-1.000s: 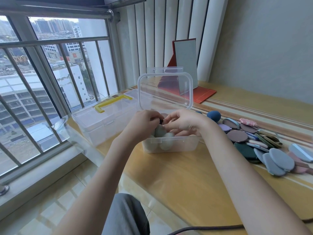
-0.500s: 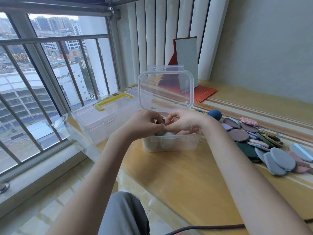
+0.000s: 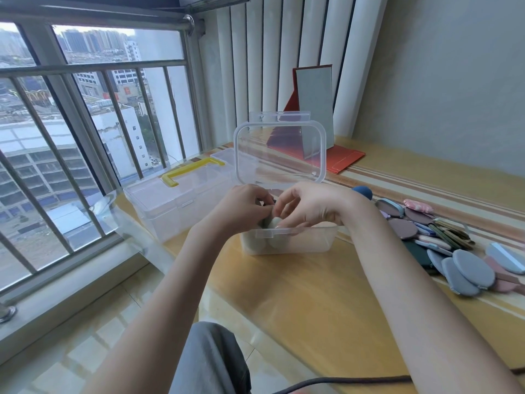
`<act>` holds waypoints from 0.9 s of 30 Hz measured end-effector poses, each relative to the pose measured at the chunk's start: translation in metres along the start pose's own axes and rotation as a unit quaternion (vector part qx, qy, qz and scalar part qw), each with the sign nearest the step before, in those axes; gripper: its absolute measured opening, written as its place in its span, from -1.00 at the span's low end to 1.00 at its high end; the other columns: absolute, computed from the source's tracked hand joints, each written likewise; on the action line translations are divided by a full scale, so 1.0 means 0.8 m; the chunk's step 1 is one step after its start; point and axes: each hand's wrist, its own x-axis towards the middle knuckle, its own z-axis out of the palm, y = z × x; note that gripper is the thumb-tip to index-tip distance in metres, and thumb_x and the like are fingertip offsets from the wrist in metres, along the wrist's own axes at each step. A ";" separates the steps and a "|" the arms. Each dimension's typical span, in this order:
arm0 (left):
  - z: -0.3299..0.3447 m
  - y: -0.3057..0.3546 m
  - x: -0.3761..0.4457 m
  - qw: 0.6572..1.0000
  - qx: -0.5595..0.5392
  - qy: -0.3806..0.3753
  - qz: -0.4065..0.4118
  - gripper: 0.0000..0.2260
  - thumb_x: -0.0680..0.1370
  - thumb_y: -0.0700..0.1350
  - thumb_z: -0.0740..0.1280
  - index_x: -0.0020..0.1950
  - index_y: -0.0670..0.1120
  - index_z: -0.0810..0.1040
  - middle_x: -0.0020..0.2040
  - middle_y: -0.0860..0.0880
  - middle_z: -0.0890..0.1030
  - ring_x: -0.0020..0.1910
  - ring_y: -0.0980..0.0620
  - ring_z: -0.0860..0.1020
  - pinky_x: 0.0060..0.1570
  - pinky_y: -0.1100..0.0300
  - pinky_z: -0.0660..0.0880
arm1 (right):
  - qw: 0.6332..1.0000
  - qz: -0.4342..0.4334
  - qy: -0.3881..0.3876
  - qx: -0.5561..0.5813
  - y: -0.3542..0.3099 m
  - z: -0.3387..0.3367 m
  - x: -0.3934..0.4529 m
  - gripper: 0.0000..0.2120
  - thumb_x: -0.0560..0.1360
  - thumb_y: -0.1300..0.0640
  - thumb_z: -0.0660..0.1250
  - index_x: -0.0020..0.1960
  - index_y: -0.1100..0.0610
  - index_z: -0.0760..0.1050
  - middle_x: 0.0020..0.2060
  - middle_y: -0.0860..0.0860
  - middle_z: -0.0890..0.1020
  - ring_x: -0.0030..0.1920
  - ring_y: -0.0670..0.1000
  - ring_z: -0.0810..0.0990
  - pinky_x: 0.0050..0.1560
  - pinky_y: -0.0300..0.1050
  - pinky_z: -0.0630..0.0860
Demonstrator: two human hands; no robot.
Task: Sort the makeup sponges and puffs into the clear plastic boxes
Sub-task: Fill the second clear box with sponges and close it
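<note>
Both hands have hardly been moved since before. A pale green sponge (image 3: 273, 222) is pinched by curled fingers of the left hand (image 3: 244, 207) and right hand (image 3: 308, 204), over the small clear box (image 3: 289, 240) on the counter (image 3: 312, 294). Puffs (image 3: 466, 268) are piled nearby.

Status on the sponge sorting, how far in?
Early. Done: a few pale sponges lie in the small open box. In hand: left hand and right hand both work a pale green sponge over that box. Left: the blue sponge and the pile of flat puffs on the table; the yellow-handled box is closed.
</note>
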 end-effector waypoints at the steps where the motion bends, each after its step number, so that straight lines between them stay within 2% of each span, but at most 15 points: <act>1: 0.000 0.000 0.000 1.000 -0.002 0.000 -0.001 -0.87 0.44 -0.14 0.34 -0.08 -0.06 0.67 -0.06 0.00 0.64 -0.07 0.03 0.53 -0.16 0.21 0.44 | 1.000 -0.002 -0.001 0.005 -0.001 0.000 0.000 -0.80 0.41 0.24 0.49 -0.03 0.02 0.61 -0.16 -0.07 0.60 -0.14 -0.14 0.58 -0.25 -0.34 0.51; 4: 0.001 0.000 -0.001 1.000 -0.007 0.005 -0.001 -0.89 0.42 -0.13 0.37 -0.12 -0.06 0.67 -0.06 0.02 0.64 -0.05 0.05 0.53 -0.16 0.24 0.42 | 1.000 -0.004 0.010 -0.019 -0.001 0.001 0.001 -0.78 0.42 0.31 0.46 -0.02 0.04 0.63 -0.23 -0.09 0.61 -0.21 -0.17 0.58 -0.36 -0.40 0.48; 7: 0.001 0.001 -0.003 1.000 -0.018 0.005 -0.001 -0.90 0.40 -0.13 0.36 -0.14 -0.04 0.66 -0.06 0.04 0.63 -0.05 0.06 0.52 -0.15 0.23 0.42 | 0.998 -0.011 0.023 -0.050 0.001 0.008 0.005 -0.78 0.42 0.35 0.42 -0.08 0.04 0.62 -0.28 -0.10 0.61 -0.23 -0.16 0.56 -0.31 -0.34 0.46; 10: 0.001 0.002 -0.005 0.999 -0.033 0.007 0.002 -0.92 0.38 -0.13 0.37 -0.17 -0.02 0.64 -0.09 0.05 0.60 -0.06 0.05 0.51 -0.16 0.21 0.42 | 1.000 -0.005 0.008 -0.029 0.002 0.006 0.004 -0.74 0.42 0.37 0.42 0.00 0.06 0.61 -0.24 -0.07 0.63 -0.22 -0.14 0.60 -0.30 -0.31 0.58; 13: 0.002 0.002 -0.007 0.999 -0.042 0.007 0.014 -0.91 0.41 -0.11 0.38 -0.12 -0.01 0.63 -0.08 0.04 0.59 -0.04 0.02 0.51 -0.08 0.10 0.48 | 0.999 0.009 -0.027 0.026 0.004 -0.006 -0.003 -0.71 0.43 0.36 0.44 0.08 0.09 0.58 -0.15 -0.01 0.64 -0.14 -0.09 0.65 -0.18 -0.26 0.64; 17: 0.002 -0.001 -0.010 0.996 -0.070 0.034 0.046 -0.93 0.44 -0.11 0.40 -0.11 0.03 0.62 0.00 0.05 0.61 0.08 0.02 0.47 0.10 0.05 0.43 | 0.998 0.015 0.018 0.064 0.010 -0.017 -0.004 -0.75 0.41 0.36 0.47 0.02 0.11 0.60 -0.07 0.07 0.67 -0.13 -0.04 0.71 -0.15 -0.17 0.65; 19: 0.002 -0.001 -0.012 0.995 -0.074 0.042 0.059 -0.90 0.47 -0.14 0.37 -0.12 0.06 0.60 0.02 0.08 0.60 0.14 0.03 0.43 0.15 0.07 0.38 | 0.996 0.027 0.035 0.079 0.012 -0.017 -0.003 -0.76 0.41 0.38 0.45 0.01 0.15 0.58 -0.11 0.13 0.70 -0.17 -0.01 0.72 -0.11 -0.11 0.66; 22: 0.002 -0.001 -0.011 0.994 -0.085 0.047 0.059 -0.86 0.54 -0.17 0.29 -0.10 0.07 0.58 0.04 0.06 0.59 0.12 0.04 0.42 0.11 0.10 0.37 | 0.996 0.037 0.055 0.062 0.013 -0.012 0.001 -0.81 0.44 0.36 0.43 -0.02 0.14 0.55 -0.11 0.17 0.69 -0.18 0.01 0.72 -0.13 -0.12 0.66; 24: 0.002 -0.001 -0.010 0.994 -0.087 0.045 0.045 -0.80 0.57 -0.22 0.22 -0.06 0.07 0.56 0.07 0.03 0.57 0.13 0.02 0.42 0.07 0.15 0.35 | 0.995 0.040 0.073 0.056 0.012 -0.008 0.003 -0.83 0.45 0.33 0.43 -0.01 0.14 0.53 -0.09 0.17 0.68 -0.18 0.01 0.71 -0.15 -0.13 0.66; 27: 0.003 -0.001 -0.010 0.993 -0.097 0.051 0.036 -0.70 0.57 -0.31 0.15 -0.05 0.06 0.54 0.07 0.06 0.55 0.15 0.01 0.43 0.12 0.15 0.37 | 0.996 0.043 0.072 0.027 0.011 -0.002 0.006 -0.83 0.47 0.30 0.42 0.02 0.12 0.54 -0.07 0.13 0.68 -0.14 0.00 0.71 -0.13 -0.14 0.65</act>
